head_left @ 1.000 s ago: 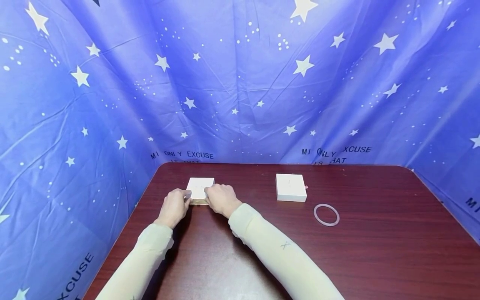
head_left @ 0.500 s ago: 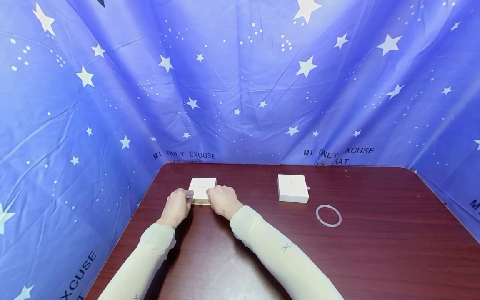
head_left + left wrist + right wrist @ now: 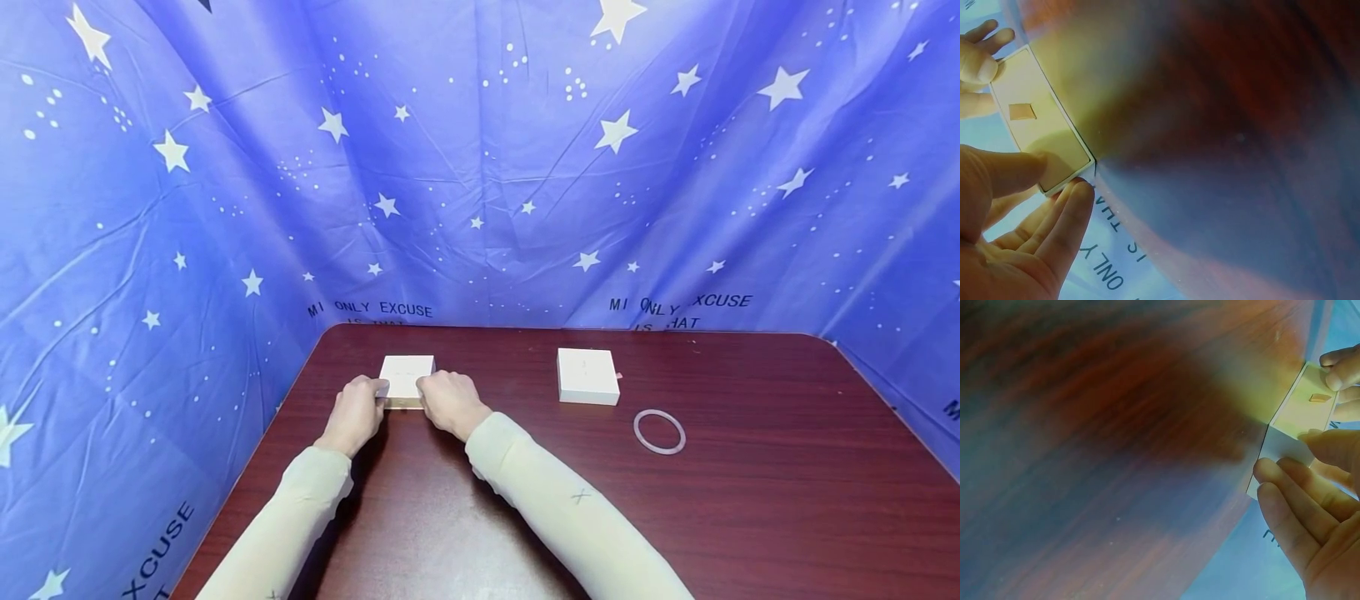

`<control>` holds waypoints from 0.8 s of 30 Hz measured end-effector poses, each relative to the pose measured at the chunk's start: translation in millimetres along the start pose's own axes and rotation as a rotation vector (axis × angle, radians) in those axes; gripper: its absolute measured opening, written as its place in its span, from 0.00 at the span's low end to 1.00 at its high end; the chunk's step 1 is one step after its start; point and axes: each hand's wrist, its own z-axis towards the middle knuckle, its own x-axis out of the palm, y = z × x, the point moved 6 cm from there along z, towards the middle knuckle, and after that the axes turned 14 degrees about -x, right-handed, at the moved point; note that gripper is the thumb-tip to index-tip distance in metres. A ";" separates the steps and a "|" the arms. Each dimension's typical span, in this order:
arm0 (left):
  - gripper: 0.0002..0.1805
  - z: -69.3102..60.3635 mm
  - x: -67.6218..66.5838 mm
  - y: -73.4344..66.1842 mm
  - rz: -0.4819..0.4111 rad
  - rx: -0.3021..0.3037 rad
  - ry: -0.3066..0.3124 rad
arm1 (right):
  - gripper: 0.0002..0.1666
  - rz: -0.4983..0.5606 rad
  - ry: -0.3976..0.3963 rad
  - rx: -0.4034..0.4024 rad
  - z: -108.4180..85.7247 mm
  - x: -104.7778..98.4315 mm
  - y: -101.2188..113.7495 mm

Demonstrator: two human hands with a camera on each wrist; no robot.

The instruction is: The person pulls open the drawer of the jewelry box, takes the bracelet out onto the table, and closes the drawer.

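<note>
white pull-tab box (image 3: 407, 372): probably light, stiff, crushable; best held by ends
left hand (image 3: 352, 415): pinches left end
right hand (image 3: 454, 403): pinches right end

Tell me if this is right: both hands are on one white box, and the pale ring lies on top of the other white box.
Not on top: the head view shows the pale ring lying on the table, to the right of the other white box and nearer the camera. The left hand and right hand are indeed on the first white box.
</note>
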 end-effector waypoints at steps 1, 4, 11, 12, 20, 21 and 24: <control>0.17 -0.4 0.0 -0.7 -0.001 0.000 0.001 | 0.10 0.004 -0.001 0.001 -1.0 -0.3 -0.5; 0.16 -1.6 0.1 -2.6 0.004 0.004 0.006 | 0.10 0.017 -0.003 0.003 -3.6 -1.3 -2.2; 0.15 -6.2 -0.3 -9.1 0.006 0.034 0.001 | 0.09 0.033 -0.009 0.001 -9.7 -0.9 -7.1; 0.14 -6.9 -0.3 -10.0 0.005 0.036 0.000 | 0.09 0.037 -0.007 0.001 -10.6 -0.5 -7.9; 0.09 -12.8 -0.2 -17.2 0.003 0.052 0.008 | 0.11 0.088 -0.004 0.004 -18.1 -1.4 -14.1; 0.07 -13.7 -0.2 -18.6 0.003 0.061 0.007 | 0.12 0.095 -0.005 0.005 -19.2 -1.7 -14.7; 0.06 -16.6 -0.4 -22.6 0.006 0.088 0.007 | 0.14 0.109 -0.018 0.000 -21.8 -2.2 -16.2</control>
